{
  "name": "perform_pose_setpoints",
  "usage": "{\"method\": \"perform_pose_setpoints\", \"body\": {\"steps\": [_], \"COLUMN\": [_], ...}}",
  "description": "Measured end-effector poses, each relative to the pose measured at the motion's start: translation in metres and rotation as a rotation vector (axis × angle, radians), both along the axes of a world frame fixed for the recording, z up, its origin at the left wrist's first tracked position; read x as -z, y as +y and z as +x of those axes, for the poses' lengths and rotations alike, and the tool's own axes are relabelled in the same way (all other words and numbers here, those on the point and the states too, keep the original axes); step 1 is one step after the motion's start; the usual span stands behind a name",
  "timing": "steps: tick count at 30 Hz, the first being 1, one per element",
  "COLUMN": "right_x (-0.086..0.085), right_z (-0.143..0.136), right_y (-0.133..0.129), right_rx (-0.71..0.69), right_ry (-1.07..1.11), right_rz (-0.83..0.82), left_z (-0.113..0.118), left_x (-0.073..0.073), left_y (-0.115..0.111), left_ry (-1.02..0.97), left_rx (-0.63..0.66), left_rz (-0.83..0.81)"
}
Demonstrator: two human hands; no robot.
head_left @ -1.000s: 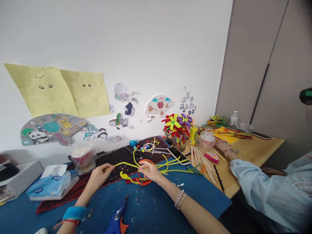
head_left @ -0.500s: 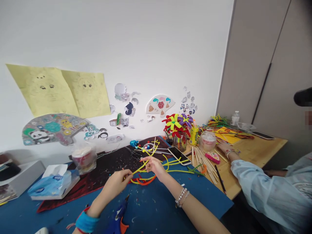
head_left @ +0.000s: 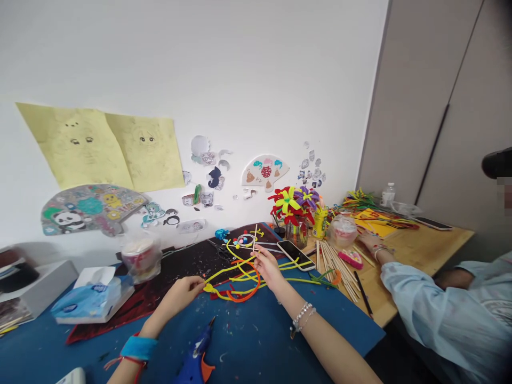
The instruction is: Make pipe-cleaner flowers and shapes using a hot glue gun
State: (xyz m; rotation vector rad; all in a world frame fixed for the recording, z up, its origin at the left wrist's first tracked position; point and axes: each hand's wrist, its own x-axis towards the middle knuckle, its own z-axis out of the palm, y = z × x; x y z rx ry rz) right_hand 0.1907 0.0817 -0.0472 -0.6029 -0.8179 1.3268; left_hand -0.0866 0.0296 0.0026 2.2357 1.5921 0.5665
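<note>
My left hand is closed in a pinch at the end of some yellow pipe cleaners, where a small yellow bunched part shows by the fingertips. Farther right, my right hand has its fingertips together on a yellow strand that runs across from the left hand. Beneath and between the hands lie more yellow strands and a curved orange pipe cleaner. A blue glue gun with an orange trigger rests on the blue mat near me.
Behind the hands are scissors and small beads. To the right are a phone, a jar of pipe-cleaner flowers, wooden sticks and a co-worker's sleeve. A tissue pack and a wrapped cup stand left.
My right hand has moved right and slightly up, its fingers now closing on a yellow strand. The left hand has shifted a little left, and the yellow bunched part now shows beside it.
</note>
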Motion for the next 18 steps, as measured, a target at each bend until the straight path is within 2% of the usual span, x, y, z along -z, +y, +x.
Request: {"method": "perform_pose_setpoints", "body": {"steps": [10, 15, 18], "right_x": [0.005, 0.008, 0.008], "right_z": [0.0, 0.01, 0.018], "right_y": [0.001, 0.01, 0.014], "right_rx": [0.026, 0.123, 0.147], "right_ry": [-0.057, -0.121, -0.192], "right_rz": [0.028, 0.041, 0.065], "left_z": [-0.022, -0.04, -0.049], "left_x": [0.001, 0.01, 0.014], "left_y": [0.004, 0.011, 0.015], "left_ry": [0.062, 0.111, 0.115], "left_rx": [-0.076, -0.208, -0.225], "left_rz": [0.032, 0.092, 0.108]}}
